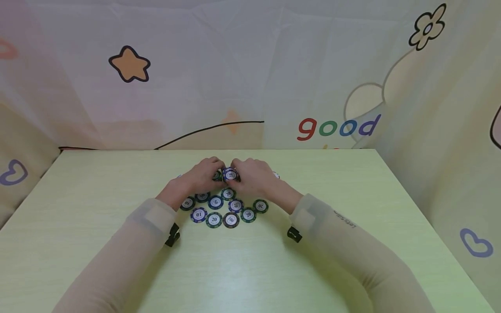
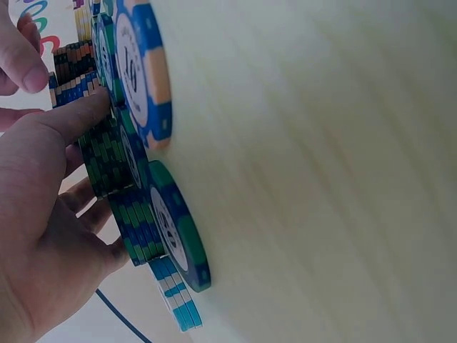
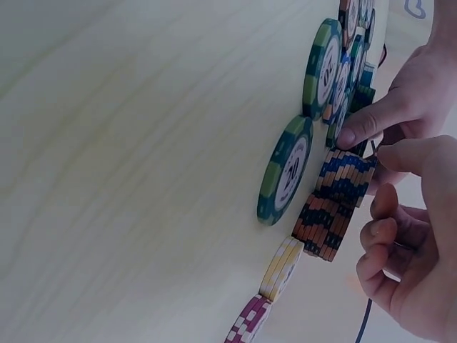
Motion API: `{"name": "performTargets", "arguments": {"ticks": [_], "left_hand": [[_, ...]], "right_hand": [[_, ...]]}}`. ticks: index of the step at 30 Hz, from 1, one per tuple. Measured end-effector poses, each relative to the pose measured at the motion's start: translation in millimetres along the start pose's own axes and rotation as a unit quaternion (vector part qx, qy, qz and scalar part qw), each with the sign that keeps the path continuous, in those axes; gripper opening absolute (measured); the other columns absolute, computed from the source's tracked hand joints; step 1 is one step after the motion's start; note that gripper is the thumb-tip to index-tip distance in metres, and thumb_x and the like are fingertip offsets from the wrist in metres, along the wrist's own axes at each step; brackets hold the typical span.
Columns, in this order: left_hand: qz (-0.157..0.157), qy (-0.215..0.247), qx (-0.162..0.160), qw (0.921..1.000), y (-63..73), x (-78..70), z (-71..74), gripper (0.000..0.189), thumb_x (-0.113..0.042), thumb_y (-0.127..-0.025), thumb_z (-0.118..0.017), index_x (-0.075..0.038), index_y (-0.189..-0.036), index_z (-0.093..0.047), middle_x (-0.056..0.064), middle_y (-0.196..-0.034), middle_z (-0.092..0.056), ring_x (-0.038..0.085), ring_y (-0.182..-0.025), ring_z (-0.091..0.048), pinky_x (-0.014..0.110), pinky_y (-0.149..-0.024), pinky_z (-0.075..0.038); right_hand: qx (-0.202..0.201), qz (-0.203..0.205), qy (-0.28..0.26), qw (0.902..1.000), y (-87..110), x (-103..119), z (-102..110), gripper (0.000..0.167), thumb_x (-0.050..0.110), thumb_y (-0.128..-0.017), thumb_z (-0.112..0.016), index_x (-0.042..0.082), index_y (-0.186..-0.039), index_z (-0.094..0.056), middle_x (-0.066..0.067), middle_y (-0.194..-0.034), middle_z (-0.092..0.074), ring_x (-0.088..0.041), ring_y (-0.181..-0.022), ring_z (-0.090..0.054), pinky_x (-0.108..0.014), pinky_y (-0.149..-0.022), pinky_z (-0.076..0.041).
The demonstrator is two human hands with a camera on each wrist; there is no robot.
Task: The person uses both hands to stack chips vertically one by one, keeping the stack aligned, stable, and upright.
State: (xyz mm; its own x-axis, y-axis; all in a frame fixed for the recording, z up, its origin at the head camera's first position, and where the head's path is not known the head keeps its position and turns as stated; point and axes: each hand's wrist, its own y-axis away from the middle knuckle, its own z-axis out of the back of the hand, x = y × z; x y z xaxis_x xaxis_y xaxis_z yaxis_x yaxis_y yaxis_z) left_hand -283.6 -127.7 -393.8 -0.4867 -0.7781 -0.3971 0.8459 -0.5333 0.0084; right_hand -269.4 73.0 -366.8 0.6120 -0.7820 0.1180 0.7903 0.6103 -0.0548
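Note:
Several poker chips lie flat in rows, among them a blue 10 chip [image 1: 198,215] and a dark 100 chip [image 1: 231,220]. Behind them stand stacks of chips. My left hand [image 2: 36,179] grips a dark green stack [image 2: 111,161], its thumb in front and other fingers behind. Its small finger comes up to a blue-and-green stack [image 2: 134,221]. Close by, the right hand [image 3: 418,243] has curled fingers, with the thumb at the top of a blue-and-orange stack [image 3: 345,175]. Whether it pinches a chip is hidden.
A brown-orange stack [image 3: 325,225], a yellow stack [image 3: 281,266] and a purple stack [image 3: 248,321] continue the row rightward. At the left end is a light blue stack [image 2: 175,293]. The table [image 1: 235,269] meets a printed curtain [image 1: 219,65] behind.

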Motion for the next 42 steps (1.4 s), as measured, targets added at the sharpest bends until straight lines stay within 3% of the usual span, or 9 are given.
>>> {"name": "performTargets", "arguments": {"ticks": [6, 12, 23, 42], "left_hand": [[-0.008, 0.000, -0.009, 0.9999, 0.8, 0.3, 1.3, 0.037, -0.022, -0.095, -0.075, 0.001, -0.122, -0.062, 0.021, -0.134, -0.054, 0.035, -0.117, -0.052, 0.049, -0.104, -0.043], [-0.015, 0.001, -0.012, 0.9998, 1.0, -0.4, 2.8, 0.036, -0.021, -0.095, -0.075, 0.001, -0.121, -0.062, 0.022, -0.134, -0.054, 0.035, -0.116, -0.052, 0.049, -0.104, -0.043], [-0.003, 0.001, -0.002, 1.0000, 1.3, -0.8, 2.4, 0.037, -0.021, -0.096, -0.074, 0.001, -0.123, -0.061, 0.022, -0.137, -0.052, 0.035, -0.119, -0.050, 0.049, -0.106, -0.042], [0.004, -0.003, 0.008, 1.0000, 0.8, -2.8, 2.3, 0.044, -0.023, -0.097, -0.073, 0.002, -0.131, -0.059, 0.023, -0.141, -0.050, 0.037, -0.125, -0.049, 0.050, -0.109, -0.040]], "right_hand": [[-0.007, 0.020, -0.010, 0.9997, 1.2, -3.2, -0.6, 0.027, 0.031, -0.098, -0.069, 0.009, -0.113, -0.069, 0.000, -0.080, -0.067, -0.013, -0.062, -0.058, -0.026, -0.054, -0.046], [-0.004, 0.022, -0.011, 0.9997, -0.7, -3.7, -2.2, 0.023, 0.027, -0.099, -0.068, 0.008, -0.113, -0.070, 0.000, -0.085, -0.070, -0.013, -0.064, -0.059, -0.025, -0.056, -0.048], [-0.010, 0.011, -0.006, 0.9999, -2.6, -1.4, -2.8, 0.024, 0.028, -0.101, -0.068, 0.009, -0.114, -0.071, -0.002, -0.092, -0.073, -0.013, -0.069, -0.062, -0.029, -0.063, -0.053], [-0.013, 0.000, 0.001, 0.9999, -4.2, -1.7, -3.2, 0.025, 0.027, -0.101, -0.068, 0.009, -0.118, -0.071, -0.004, -0.096, -0.074, -0.014, -0.069, -0.061, -0.030, -0.060, -0.052]]}}
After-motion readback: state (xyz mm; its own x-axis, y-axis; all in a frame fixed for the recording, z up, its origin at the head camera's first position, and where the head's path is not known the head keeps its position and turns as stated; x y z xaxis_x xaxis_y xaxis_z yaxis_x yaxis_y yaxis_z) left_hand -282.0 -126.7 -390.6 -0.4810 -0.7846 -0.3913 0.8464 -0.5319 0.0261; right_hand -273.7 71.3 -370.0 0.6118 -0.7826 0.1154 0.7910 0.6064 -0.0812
